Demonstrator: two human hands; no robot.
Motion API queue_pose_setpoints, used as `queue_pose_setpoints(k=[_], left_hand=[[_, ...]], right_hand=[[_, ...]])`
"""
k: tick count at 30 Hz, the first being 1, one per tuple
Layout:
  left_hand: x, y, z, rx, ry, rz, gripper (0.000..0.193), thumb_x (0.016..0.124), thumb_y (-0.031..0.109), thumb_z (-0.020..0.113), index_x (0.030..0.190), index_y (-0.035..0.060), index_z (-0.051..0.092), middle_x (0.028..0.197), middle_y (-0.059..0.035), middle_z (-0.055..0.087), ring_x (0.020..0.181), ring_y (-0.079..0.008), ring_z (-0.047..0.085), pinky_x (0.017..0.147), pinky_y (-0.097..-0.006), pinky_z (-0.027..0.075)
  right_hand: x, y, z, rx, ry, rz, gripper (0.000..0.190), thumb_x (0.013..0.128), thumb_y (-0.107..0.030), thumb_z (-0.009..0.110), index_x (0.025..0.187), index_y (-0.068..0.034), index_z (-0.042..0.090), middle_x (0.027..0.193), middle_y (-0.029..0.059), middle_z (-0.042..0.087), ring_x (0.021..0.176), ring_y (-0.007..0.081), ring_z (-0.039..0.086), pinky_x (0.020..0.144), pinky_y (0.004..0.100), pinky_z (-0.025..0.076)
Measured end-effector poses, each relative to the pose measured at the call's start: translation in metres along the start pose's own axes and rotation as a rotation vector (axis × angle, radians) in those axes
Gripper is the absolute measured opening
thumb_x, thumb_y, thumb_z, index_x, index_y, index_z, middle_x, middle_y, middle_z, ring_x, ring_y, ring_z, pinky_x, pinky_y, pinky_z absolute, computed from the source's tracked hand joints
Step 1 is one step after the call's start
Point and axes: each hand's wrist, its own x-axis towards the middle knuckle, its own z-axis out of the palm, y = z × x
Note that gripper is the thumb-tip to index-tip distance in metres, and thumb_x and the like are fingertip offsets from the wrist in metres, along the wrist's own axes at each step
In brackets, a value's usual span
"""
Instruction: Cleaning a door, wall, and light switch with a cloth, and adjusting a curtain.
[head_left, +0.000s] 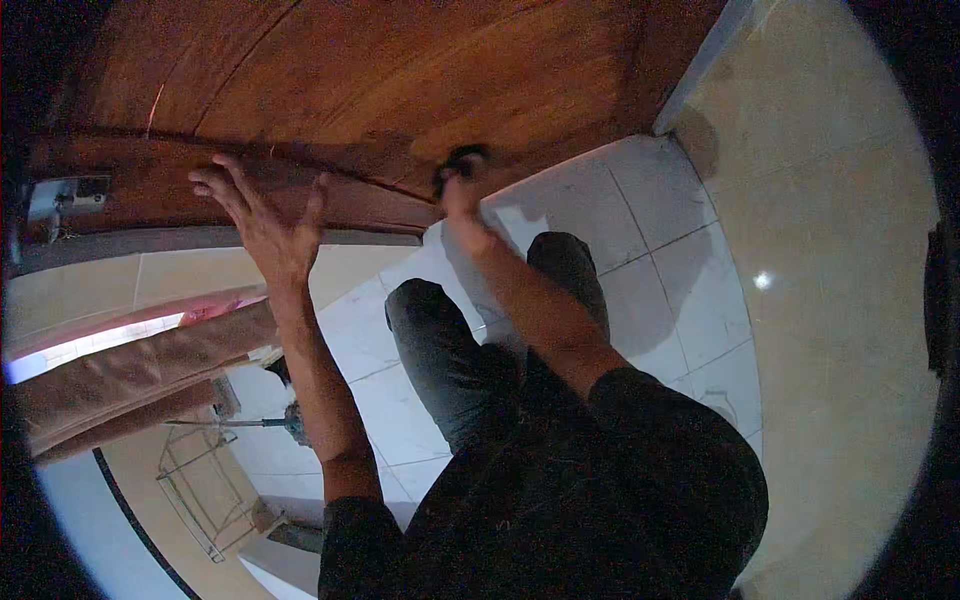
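A brown wooden door (450, 75) fills the upper part of the view. My left hand (274, 225) is raised before its edge and frame, palm and fingers spread, holding nothing; whether the fingertips touch the wood cannot be told. My right hand (463, 202), blurred, is closed on a dark object (461, 165) against or just in front of the lower door surface. The blur hides what kind of object it is. A metal lock (79, 196) sits at the door's edge on the far left.
White floor tiles (637, 247) lie below my bent knees. A beige tiled wall (832, 300) stands at the right. At the lower left are a brown curtain (150, 375), a metal wire rack (206, 487) and a rod with a grey mop-like head (296, 424).
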Motion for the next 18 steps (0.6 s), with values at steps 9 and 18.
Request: queue_pose_setpoints(k=[9, 18], left_hand=[[0.000, -0.003, 0.002, -0.069, 0.012, 0.039, 0.122, 0.078, 0.064, 0.076, 0.163, 0.0069, 0.010, 0.164, -0.0365, -0.003, 0.151, -0.0568, -0.002, 0.123, -0.0627, 0.013], [0.000, 0.007, -0.004, -0.088, 0.032, -0.024, 0.119, 0.081, 0.066, 0.074, 0.165, 0.0133, 0.008, 0.166, -0.0313, -0.007, 0.151, -0.0556, -0.004, 0.123, -0.0633, 0.014]], right_hand=[[0.138, -0.089, -0.079, 0.169, 0.195, -0.060, 0.023, 0.083, 0.004, 0.053, 0.097, -0.009, 0.066, 0.091, 0.0058, 0.063, 0.082, 0.0223, 0.063, 0.073, 0.0372, 0.055], [0.060, -0.170, -0.007, 0.046, 0.246, -0.165, 0.027, 0.084, 0.002, 0.064, 0.109, -0.008, 0.058, 0.108, 0.0055, 0.060, 0.099, 0.0224, 0.057, 0.091, 0.0372, 0.048]])
